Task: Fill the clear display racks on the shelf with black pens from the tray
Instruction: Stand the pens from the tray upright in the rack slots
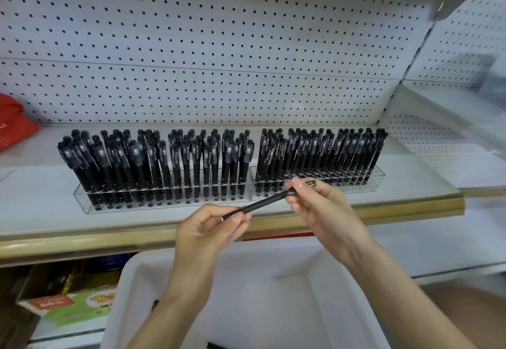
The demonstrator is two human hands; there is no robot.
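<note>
We hold one black pen (262,203) slantwise between both hands: our left hand (210,228) pinches its lower end, our right hand (323,206) its upper end. It hangs above the shelf (41,211) front edge, just short of the packed clear racks (82,203). The white tray (131,266) sits beneath our wrists.

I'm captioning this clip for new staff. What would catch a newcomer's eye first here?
The left rack and right rack on the shelf, both crammed with standing black pens, stand out first. Before them, the left hand and right hand pinch one pen by its ends, above a white tray.
</note>
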